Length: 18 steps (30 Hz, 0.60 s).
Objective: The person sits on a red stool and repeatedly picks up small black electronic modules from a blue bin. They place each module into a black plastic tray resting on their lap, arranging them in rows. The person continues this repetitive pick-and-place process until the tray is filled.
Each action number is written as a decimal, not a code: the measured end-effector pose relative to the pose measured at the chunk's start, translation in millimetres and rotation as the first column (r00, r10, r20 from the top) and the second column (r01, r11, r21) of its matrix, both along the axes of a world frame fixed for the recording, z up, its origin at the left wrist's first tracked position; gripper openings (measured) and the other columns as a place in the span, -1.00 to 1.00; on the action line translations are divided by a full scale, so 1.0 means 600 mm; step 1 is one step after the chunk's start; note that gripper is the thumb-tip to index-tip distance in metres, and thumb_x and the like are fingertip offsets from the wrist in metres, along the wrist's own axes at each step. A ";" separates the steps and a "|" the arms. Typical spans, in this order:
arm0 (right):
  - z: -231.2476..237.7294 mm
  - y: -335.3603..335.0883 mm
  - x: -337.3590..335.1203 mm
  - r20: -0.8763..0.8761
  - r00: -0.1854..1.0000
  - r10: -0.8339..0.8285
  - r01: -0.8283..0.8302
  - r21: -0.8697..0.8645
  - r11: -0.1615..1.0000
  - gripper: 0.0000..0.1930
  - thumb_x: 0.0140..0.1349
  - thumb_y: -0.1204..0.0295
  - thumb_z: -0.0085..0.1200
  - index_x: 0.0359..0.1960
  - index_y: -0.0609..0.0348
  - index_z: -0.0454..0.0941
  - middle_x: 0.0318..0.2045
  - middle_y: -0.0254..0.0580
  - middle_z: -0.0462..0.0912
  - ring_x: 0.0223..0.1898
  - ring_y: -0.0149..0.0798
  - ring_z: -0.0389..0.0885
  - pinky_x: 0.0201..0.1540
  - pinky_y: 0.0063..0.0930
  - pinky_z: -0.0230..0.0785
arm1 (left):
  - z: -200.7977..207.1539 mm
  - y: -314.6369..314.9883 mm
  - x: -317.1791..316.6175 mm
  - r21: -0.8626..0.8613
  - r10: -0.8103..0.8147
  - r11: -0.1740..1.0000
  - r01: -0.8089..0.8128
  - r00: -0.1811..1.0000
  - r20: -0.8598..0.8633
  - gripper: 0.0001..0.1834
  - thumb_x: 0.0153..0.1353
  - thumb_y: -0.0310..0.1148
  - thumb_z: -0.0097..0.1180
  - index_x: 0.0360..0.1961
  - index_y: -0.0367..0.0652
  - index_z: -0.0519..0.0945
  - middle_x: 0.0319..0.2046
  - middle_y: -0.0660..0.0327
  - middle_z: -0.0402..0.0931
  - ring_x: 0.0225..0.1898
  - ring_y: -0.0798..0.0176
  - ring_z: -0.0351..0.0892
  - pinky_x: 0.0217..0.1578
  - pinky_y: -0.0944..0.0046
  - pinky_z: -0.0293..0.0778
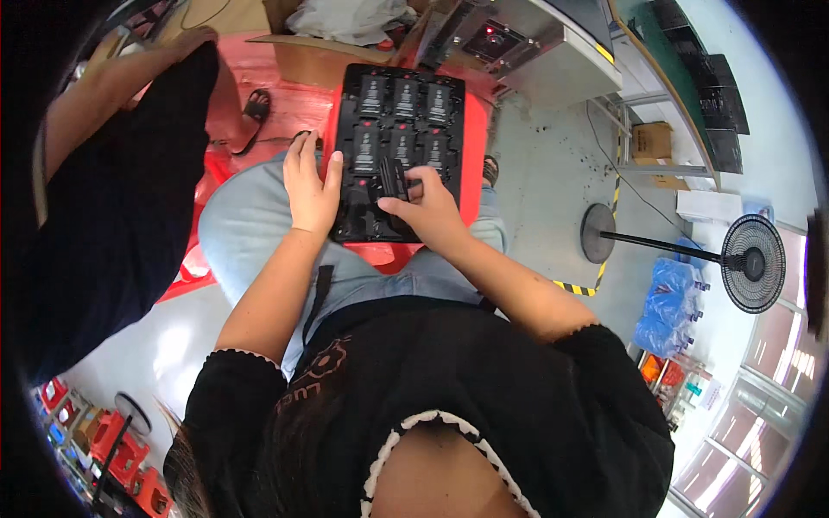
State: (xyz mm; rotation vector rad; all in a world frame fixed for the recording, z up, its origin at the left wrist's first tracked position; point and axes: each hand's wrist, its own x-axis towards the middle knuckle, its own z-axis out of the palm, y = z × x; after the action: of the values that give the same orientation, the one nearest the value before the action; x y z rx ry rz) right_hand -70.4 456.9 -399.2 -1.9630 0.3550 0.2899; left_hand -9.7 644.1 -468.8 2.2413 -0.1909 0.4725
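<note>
A black moulded tray [352, 226] lies before me on a red surface, close to my knees. Flat black rectangular pieces [403, 97], each with pale printing, fill its far compartments in two rows. My right hand [434, 214] pinches a black block-like part [393, 180] between thumb and fingers, tilted over the nearer half of the tray. What lies directly under that part is hidden. At the tray's left edge rests my left hand [313, 192], its fingers stretched and thumb apart, with nothing in it.
Close on my left is another person in dark clothing [129, 190]. Beyond the tray stand a cardboard box [311, 62] with plastic bags and a metal machine [561, 60] with a red light. A standing fan [753, 263] is at the right.
</note>
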 end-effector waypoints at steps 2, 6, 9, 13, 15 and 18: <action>-0.046 0.031 0.006 0.143 0.986 0.091 -0.059 -0.215 0.975 -0.41 0.03 0.27 0.40 -0.05 0.36 0.35 -0.30 0.06 0.60 -0.23 -0.14 0.63 -0.18 -0.31 0.47 | -0.015 0.020 -0.009 -0.038 0.010 0.999 -0.011 0.999 -0.032 -0.45 0.23 -0.23 0.16 0.18 -0.30 0.39 0.12 -0.15 0.37 0.17 -0.20 0.32 0.21 -0.04 0.22; -0.071 0.083 0.009 0.129 0.984 0.126 -0.066 -0.392 0.918 -0.40 -0.02 0.20 0.41 -0.17 0.37 0.33 -0.31 0.19 0.58 -0.22 0.16 0.58 -0.12 -0.13 0.42 | -0.002 0.019 -0.016 -0.047 -0.038 0.998 0.039 0.999 0.017 -0.45 0.19 -0.21 0.18 0.14 -0.28 0.43 0.08 -0.13 0.39 0.14 -0.20 0.35 0.17 -0.06 0.26; -0.094 0.105 -0.001 0.101 0.987 0.122 -0.059 -0.482 0.874 -0.41 -0.03 0.18 0.41 -0.21 0.36 0.32 -0.32 0.21 0.57 -0.22 0.15 0.59 -0.13 -0.13 0.42 | -0.021 0.019 -0.027 -0.018 -0.102 0.995 0.101 0.992 -0.078 -0.44 0.20 -0.17 0.15 0.17 -0.23 0.42 0.14 -0.06 0.35 0.18 -0.14 0.32 0.17 -0.04 0.27; -0.080 0.096 -0.001 0.082 0.988 0.128 -0.079 -0.444 0.893 -0.42 -0.03 0.25 0.40 -0.17 0.38 0.33 -0.25 0.28 0.54 -0.13 0.23 0.55 -0.06 -0.10 0.42 | -0.036 0.015 -0.029 -0.050 -0.199 0.980 0.193 0.959 -0.201 -0.44 0.24 -0.15 0.08 0.21 -0.19 0.39 0.20 0.01 0.33 0.26 -0.06 0.26 0.23 -0.09 0.20; -0.070 0.086 0.003 0.072 0.997 0.008 0.019 -0.369 0.929 -0.48 -0.02 0.21 0.40 -0.27 0.34 0.36 -0.35 0.22 0.60 -0.24 0.16 0.63 -0.14 -0.15 0.46 | -0.027 0.014 -0.032 -0.015 -0.220 0.975 0.223 0.949 -0.227 -0.44 0.25 -0.13 0.05 0.22 -0.17 0.38 0.23 0.05 0.31 0.30 -0.04 0.23 0.25 -0.12 0.17; -0.066 0.049 0.002 0.134 0.991 -0.027 0.084 -0.440 0.894 -0.47 -0.04 0.19 0.41 -0.30 0.32 0.35 -0.39 0.23 0.60 -0.26 0.17 0.64 -0.18 -0.13 0.47 | -0.015 0.017 -0.034 0.111 -0.305 0.937 0.331 0.931 -0.198 -0.35 0.19 -0.07 0.14 0.25 -0.13 0.35 0.30 0.15 0.25 0.38 0.01 0.12 0.28 -0.23 0.09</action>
State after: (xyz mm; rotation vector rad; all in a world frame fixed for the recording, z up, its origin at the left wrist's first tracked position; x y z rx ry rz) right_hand -69.3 486.1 -438.7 -2.4048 0.4224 0.0458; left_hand -30.3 654.3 -477.8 2.3189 -0.5006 0.0835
